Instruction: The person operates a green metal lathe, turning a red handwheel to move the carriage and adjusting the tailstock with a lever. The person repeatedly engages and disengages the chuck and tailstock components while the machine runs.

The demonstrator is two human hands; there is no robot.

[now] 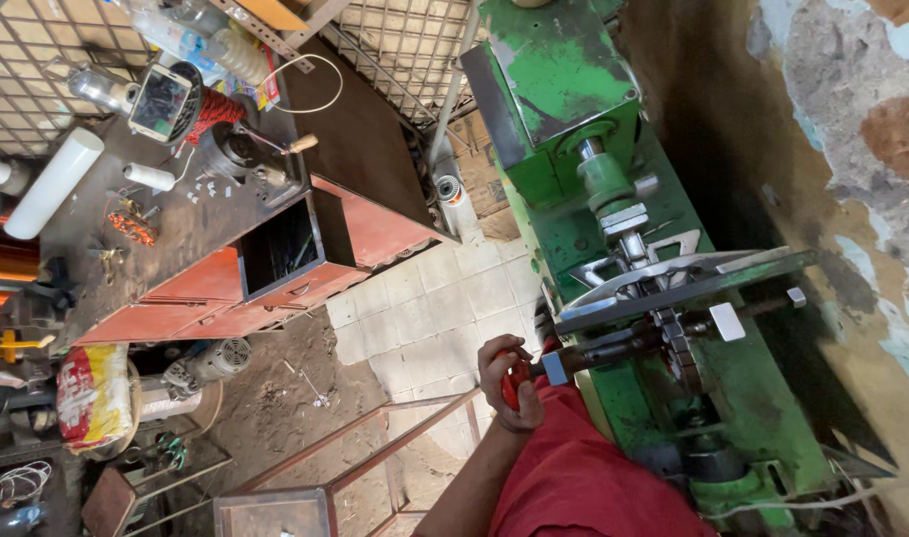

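Red-handled crank lever point(515, 381) of dark metal sits clenched in one of the hands point(507, 383), which hand I cannot tell, fingers curled tight, forearm rising from below. It juts from the worn green machine point(613, 249), beside a rust-orange desk point(226, 229).

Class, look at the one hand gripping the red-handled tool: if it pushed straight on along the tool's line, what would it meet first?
Probably the dark shaft on the green machine. The hand holds the red-handled tool pointing at it; depth is unclear, and which hand it is cannot be told.
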